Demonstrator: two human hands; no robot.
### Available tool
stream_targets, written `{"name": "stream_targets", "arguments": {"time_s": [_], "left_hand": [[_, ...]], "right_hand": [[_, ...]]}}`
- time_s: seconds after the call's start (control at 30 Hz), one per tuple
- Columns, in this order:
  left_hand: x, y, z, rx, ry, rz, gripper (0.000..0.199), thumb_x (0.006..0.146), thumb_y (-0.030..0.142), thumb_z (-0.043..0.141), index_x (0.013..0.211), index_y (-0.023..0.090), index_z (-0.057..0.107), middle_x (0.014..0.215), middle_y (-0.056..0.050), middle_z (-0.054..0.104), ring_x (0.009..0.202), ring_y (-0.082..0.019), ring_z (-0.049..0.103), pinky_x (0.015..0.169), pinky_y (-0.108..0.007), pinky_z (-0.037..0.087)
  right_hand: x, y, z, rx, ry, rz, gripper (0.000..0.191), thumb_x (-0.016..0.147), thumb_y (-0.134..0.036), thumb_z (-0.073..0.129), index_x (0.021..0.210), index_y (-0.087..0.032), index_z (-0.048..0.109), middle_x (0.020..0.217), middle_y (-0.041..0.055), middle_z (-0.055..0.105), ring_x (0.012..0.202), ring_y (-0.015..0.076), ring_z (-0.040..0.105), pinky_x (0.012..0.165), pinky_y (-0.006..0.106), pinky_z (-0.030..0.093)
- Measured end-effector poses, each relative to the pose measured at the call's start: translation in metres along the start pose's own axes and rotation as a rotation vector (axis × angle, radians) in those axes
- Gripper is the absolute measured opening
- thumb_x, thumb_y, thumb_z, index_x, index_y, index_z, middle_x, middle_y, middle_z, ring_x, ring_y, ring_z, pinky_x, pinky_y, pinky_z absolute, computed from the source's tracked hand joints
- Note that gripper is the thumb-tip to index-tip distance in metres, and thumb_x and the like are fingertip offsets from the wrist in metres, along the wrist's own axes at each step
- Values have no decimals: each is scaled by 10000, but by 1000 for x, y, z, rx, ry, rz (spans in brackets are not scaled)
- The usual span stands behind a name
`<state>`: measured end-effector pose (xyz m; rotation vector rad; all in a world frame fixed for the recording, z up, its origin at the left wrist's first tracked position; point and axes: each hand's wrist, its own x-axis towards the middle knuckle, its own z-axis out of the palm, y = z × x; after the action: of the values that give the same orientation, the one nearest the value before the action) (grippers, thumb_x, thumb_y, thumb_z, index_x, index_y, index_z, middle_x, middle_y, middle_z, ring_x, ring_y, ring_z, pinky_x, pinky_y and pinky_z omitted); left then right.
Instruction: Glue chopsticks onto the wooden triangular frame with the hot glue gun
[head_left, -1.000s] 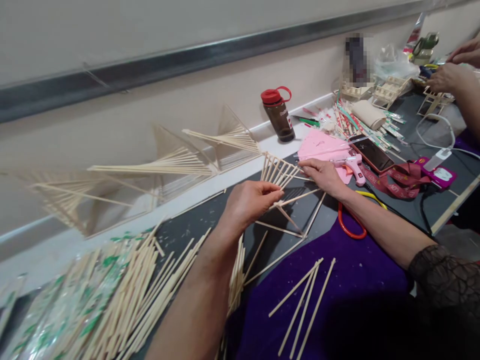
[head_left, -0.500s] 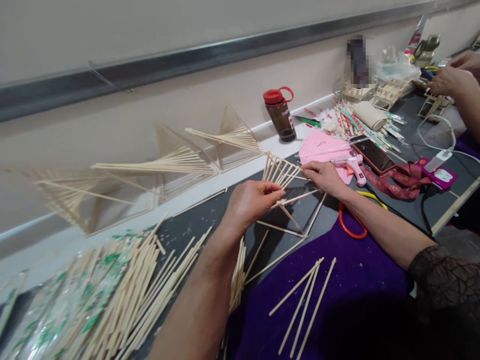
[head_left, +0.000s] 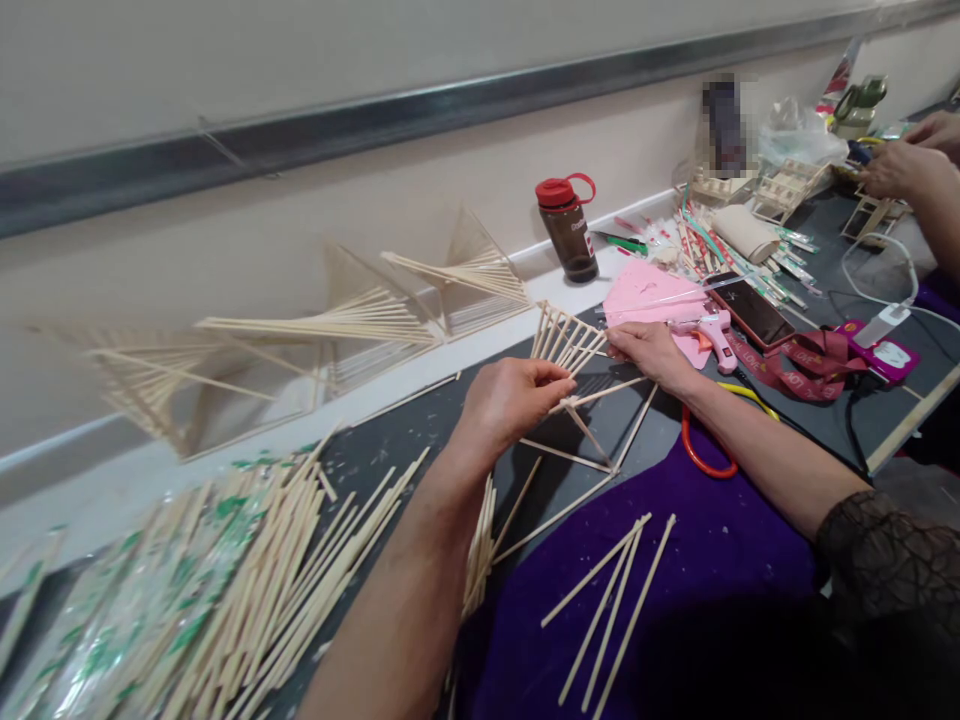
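Observation:
Both my hands are at a small frame of wooden chopsticks [head_left: 577, 345], whose upper sticks fan out in a row and whose lower sticks form an open base on the dark table. My left hand [head_left: 514, 400] pinches the near side of the fan between thumb and fingers. At the far right end of the fan, my right hand [head_left: 649, 350] has its fingers closed on a stick; the fingertips are partly hidden. Several loose chopsticks [head_left: 619, 600] lie on the purple cloth [head_left: 720, 560] over my lap. A pink glue gun [head_left: 716, 335] rests just beyond my right hand.
Finished fan-shaped stick frames [head_left: 322, 325] stand along the wall. Loose and wrapped chopsticks [head_left: 247, 580] pile up at left. Behind are a red-lidded bottle [head_left: 568, 230], a phone [head_left: 750, 305], a ribbon strap [head_left: 806, 365] and a purple power strip [head_left: 885, 355]. Another person's hands [head_left: 907, 165] work at far right.
The view has shifted slightly, so everything sits a little farther right. Both hands keep the same hold on the chopstick frame.

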<state>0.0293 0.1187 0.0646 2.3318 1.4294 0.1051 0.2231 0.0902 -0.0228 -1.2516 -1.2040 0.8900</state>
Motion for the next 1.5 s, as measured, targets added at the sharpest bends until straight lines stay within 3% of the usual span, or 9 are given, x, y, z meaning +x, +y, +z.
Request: {"name": "stream_targets", "arguments": {"time_s": [0.3,0.87,1.1,1.5], "left_hand": [[0,1,2,-4,1,-2,370,743,449,573,916,218,804,745,-42,759,744,-230,671,642,-286,428],[-1,1,3,11,21,13,349,768,448,566,922,248,806,775,-36,771,734,-225,668,651,-290,427],[0,2,4,9,21,23,361,769,428,567,934,214,808,780,-58,769,740,-233,675,656,-296,430],[-10,-5,1,-144,38,6,400,759,470,529,844,187,800,717,-37,735,710,-207,636,616,-278,409]], "right_hand": [[1,2,0,-77,-3,-39,326,827,-411,491,622,-168,564,606,-14,538,596,111,470,596,244,356],[-1,0,0,-12,4,-11,298,832,-373,523,643,-159,606,624,-6,585,621,117,500,623,241,398],[-1,0,-1,-51,-6,-13,318,828,-407,512,642,-166,603,635,-1,592,620,119,512,625,241,402],[0,5,-1,20,31,-2,306,787,-434,549,660,-163,613,645,-2,580,611,116,496,625,250,393]]}}
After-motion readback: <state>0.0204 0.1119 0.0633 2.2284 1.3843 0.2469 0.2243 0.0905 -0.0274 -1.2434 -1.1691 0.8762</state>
